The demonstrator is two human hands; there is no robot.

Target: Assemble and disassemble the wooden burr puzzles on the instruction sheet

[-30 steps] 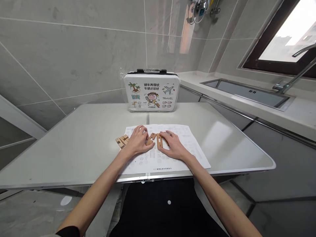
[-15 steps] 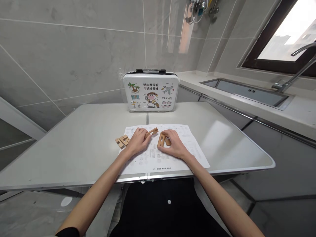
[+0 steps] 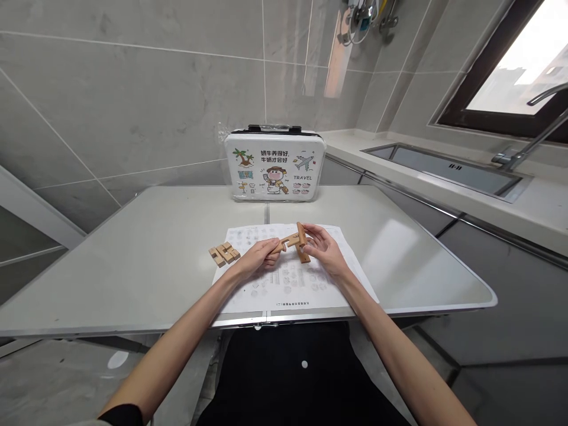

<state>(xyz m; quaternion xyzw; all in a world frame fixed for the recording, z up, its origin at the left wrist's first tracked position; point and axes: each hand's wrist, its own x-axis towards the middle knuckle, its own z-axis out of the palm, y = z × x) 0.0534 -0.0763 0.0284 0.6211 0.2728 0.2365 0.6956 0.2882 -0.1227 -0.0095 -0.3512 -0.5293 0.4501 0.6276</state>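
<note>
My left hand (image 3: 256, 260) is closed around one end of a notched wooden puzzle piece (image 3: 290, 239), which points to the right. Between the fingers of my right hand (image 3: 328, 251) a second wooden puzzle piece (image 3: 302, 234) stands nearly upright. The free end of the left piece meets it or passes through its slot; I cannot tell which. Just below, another wooden piece (image 3: 304, 256) shows, partly covered; whether it is joined to the upright one is unclear. Left of my left hand lies a group of several notched wooden pieces (image 3: 224, 253).
A printed sheet (image 3: 293, 296) with small diagrams lies under my hands on the white folding table (image 3: 146, 254). Behind it stands a white cartoon-printed case (image 3: 275, 163) in clear wrap, near the tiled wall. A counter with a sink (image 3: 444, 168) runs along the right.
My left hand has moved right with its piece, bringing it to the piece in my right hand. The right hand has turned its piece upright and lifted it slightly.
</note>
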